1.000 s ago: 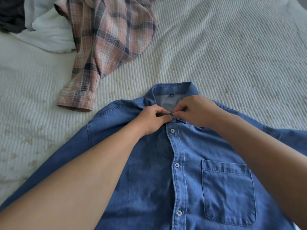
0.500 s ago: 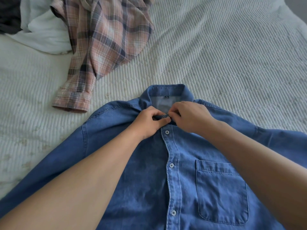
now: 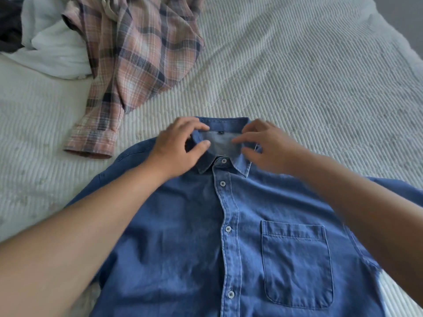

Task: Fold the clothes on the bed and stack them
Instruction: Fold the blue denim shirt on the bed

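Note:
A blue denim shirt (image 3: pixel 263 236) lies face up on the bed, buttoned to the top, with a chest pocket on the right. My left hand (image 3: pixel 178 147) is at the left side of the collar (image 3: pixel 225 124), with the collar band between its thumb and curled fingers. On the collar's right side, my right hand (image 3: pixel 265 147) has its fingers curled over the fold and its thumb below; it is slightly blurred. A pink plaid shirt (image 3: pixel 137 56) lies crumpled at the upper left, one sleeve stretched toward the denim shirt.
A white garment (image 3: pixel 52 49) and a dark one (image 3: pixel 9 30) are heaped at the far left corner. The ribbed cream bedspread (image 3: pixel 309 76) stretches to the right, and the bed's edge runs along the upper right corner.
Both hands have left the top button, now fastened, and moved apart up onto the two sides of the collar. The view has shifted closer to the shirt.

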